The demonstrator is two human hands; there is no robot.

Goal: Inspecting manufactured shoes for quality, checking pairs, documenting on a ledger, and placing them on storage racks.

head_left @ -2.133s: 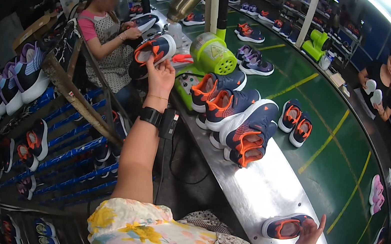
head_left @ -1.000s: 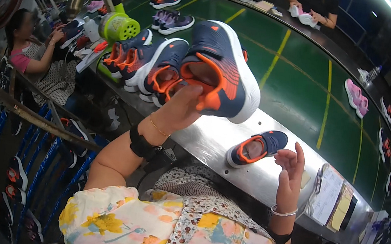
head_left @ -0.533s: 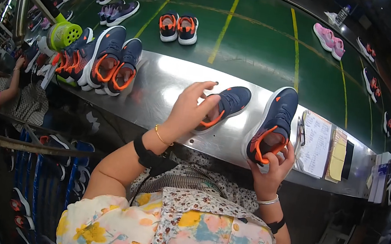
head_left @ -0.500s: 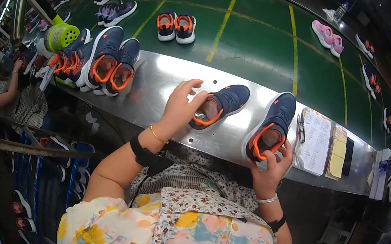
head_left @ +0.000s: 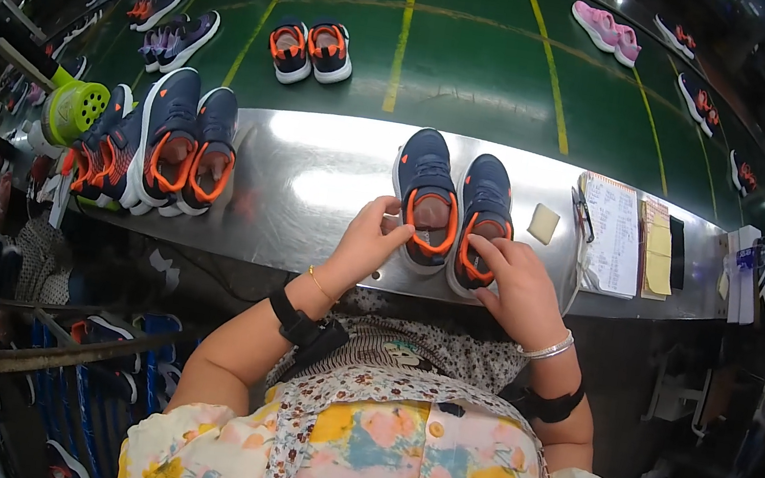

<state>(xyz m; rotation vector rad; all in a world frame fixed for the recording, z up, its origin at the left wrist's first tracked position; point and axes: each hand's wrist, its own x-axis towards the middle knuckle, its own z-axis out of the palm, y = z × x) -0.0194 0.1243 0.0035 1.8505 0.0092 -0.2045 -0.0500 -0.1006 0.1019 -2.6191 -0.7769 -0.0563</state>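
Two navy sneakers with orange collars and white soles stand side by side on the metal bench, toes pointing away from me. At the collar and outer side of the left sneaker (head_left: 426, 164) is my left hand (head_left: 366, 244), its thumb and fingers curved against the shoe. My right hand (head_left: 523, 292) grips the heel of the right sneaker (head_left: 487, 183), fingers over the orange collar and thumb low at the back. Its fingers hide part of that shoe's opening. Right of this pair lies a small cream-coloured block (head_left: 543, 223).
More navy sneakers (head_left: 170, 113) crowd the bench's left end beside a lime-green nozzle (head_left: 75, 112). A written notebook (head_left: 612, 239), glasses (head_left: 584, 215) and a yellow pad (head_left: 657, 255) lie right. Beyond, the green belt (head_left: 472, 69) carries navy-orange shoes (head_left: 332, 48) and pink shoes (head_left: 606, 32).
The two sneakers now stand close together. The left one has turned from pointing right to pointing away, and the right one has come leftward with my right hand. The cream block has come into sight.
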